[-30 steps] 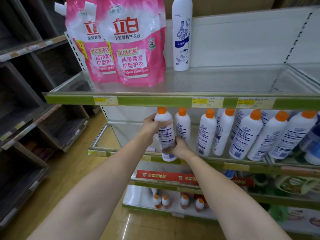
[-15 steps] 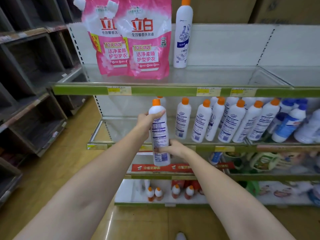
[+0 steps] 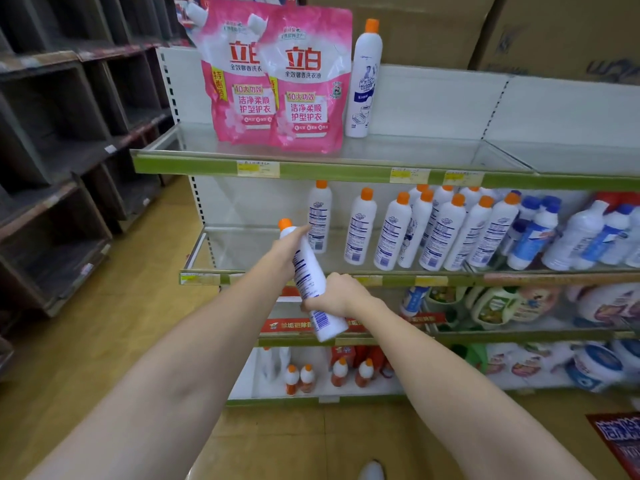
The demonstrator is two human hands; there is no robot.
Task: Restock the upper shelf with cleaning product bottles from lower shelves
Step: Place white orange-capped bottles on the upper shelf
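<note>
Bottle (image 3: 309, 278) now off lower shelf (image 3: 450, 279), tilted, gripped by left hand (image 3: 289, 245) and right hand (image 3: 337, 294); upper shelf (image 3: 346, 169) above holds one bottle (image 3: 363, 81), restock barely begun.

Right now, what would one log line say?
left hand: grips bottle top | right hand: grips lower body | bottle: tilted, off shelf | upper shelf: pending

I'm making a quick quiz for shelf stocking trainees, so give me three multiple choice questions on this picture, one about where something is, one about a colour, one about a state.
1. Where does the lone white bottle on the upper shelf stand?
A. Right of the pink pouches
B. Left of them
C. Behind them

2. The held bottle has a cap that is:
A. Blue
B. Orange
C. Green

3. The held bottle is:
A. Upright on a shelf
B. Lying on the floor
C. Tilted, gripped by both hands

Key: 1 A, it stands beside their right edge. 2 B, the cap shows orange. 3 C, left hand near the top, right hand lower down.
</note>
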